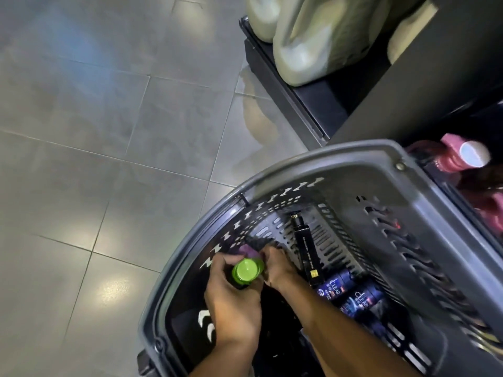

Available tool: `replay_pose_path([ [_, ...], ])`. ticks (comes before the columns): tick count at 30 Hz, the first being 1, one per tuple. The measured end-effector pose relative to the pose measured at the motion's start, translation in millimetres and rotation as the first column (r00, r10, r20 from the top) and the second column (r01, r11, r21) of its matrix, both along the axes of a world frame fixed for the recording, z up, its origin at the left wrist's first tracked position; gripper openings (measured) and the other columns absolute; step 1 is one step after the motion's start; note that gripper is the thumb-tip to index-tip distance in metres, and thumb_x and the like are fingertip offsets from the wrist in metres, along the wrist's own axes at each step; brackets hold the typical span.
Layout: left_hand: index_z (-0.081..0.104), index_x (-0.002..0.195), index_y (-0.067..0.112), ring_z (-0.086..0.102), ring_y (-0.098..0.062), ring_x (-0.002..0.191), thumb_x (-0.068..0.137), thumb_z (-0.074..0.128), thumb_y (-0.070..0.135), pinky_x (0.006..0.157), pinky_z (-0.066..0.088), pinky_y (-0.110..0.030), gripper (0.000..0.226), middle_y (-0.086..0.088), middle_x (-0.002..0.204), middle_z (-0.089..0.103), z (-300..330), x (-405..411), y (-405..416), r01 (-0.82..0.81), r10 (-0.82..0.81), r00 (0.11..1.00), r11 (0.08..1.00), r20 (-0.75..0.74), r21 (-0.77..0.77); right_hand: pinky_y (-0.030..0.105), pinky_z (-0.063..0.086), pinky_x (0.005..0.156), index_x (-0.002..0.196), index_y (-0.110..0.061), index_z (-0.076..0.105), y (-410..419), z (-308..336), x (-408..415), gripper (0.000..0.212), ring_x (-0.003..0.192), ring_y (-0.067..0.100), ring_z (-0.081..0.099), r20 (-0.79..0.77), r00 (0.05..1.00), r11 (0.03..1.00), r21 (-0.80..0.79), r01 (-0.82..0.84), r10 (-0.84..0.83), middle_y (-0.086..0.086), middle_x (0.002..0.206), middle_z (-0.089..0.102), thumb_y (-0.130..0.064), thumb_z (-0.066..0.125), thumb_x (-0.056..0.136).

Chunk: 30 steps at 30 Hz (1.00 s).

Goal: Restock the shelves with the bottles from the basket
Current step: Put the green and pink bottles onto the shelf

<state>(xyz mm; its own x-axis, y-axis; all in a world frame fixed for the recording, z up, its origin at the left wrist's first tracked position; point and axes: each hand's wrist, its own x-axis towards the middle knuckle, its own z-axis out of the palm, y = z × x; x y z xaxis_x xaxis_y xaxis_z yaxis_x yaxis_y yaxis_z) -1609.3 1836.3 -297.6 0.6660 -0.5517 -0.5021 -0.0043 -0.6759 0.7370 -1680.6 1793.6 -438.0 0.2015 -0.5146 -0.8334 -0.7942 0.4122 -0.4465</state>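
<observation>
We reach both bare arms down into a large grey plastic shopping basket (321, 170) with slotted walls, standing on a floor of grey glossy tiles (95, 118) just beside a dark shelving unit (313, 104).

Our left hand (231, 297) has its fingers curled round a dark bottle with a bright green round cap (246, 272), held upright with the cap towards us, near the basket's left wall. Our right hand (275, 268) lies just beside that bottle, fingers bent down towards the basket floor; we cannot tell whether they hold anything. A small purple object (249, 250) shows just beyond the two hands, too hidden to identify.

To the right of the hands, a tall black square-sided bottle with a pump top (306, 248) lies flat on the basket floor. Just below it lie two dark blue bottles printed "CLEAR" (348, 293), side by side.

On the lowest shelf beyond the basket stand big pale green jugs (302, 42). At the right edge, pink bottles, one with a white cap (462, 156), sit close beside the basket's rim.
</observation>
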Motion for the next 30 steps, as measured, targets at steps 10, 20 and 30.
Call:
replay_pose_path([
  [10,0.059,0.078,0.020,0.061,-0.013,0.071,0.064,0.086,-0.012,0.058,0.042,-0.004,0.044,0.005,0.075,0.068,43.2,7.8,-3.1,-0.026,0.028,0.999,0.998,-0.027,0.056,0.021,0.056,0.078,0.120,-0.021,0.068,-15.3,81.3,-69.5,0.042,0.089,0.006,0.070,0.209,0.937,0.921,-0.218,0.324,-0.280,-0.010,0.100,0.075,-0.023,0.082,0.080],
  [20,0.066,0.093,0.026,0.071,-0.007,0.082,0.069,0.088,-0.005,0.082,0.056,-0.029,0.045,0.011,0.087,0.075,178.6,33.6,-20.4,0.312,-0.326,0.939,0.942,-0.109,-0.127,0.019,0.056,0.081,0.115,-0.014,0.072,-4.8,262.3,-102.9,0.045,0.092,0.005,0.072,0.329,0.807,0.798,-0.205,0.567,-0.490,0.000,0.101,0.076,-0.011,0.088,0.073],
  [30,0.071,0.107,0.020,0.072,-0.002,0.085,0.073,0.087,0.006,0.076,0.054,-0.014,0.040,0.011,0.095,0.078,378.3,86.7,-25.4,0.502,-0.541,0.814,0.838,-0.211,-0.212,0.028,0.057,0.087,0.107,-0.030,0.073,22.8,498.3,-88.5,0.032,0.097,0.013,0.072,0.403,0.746,0.715,-0.260,0.649,-0.530,-0.006,0.100,0.078,-0.009,0.080,0.083],
])
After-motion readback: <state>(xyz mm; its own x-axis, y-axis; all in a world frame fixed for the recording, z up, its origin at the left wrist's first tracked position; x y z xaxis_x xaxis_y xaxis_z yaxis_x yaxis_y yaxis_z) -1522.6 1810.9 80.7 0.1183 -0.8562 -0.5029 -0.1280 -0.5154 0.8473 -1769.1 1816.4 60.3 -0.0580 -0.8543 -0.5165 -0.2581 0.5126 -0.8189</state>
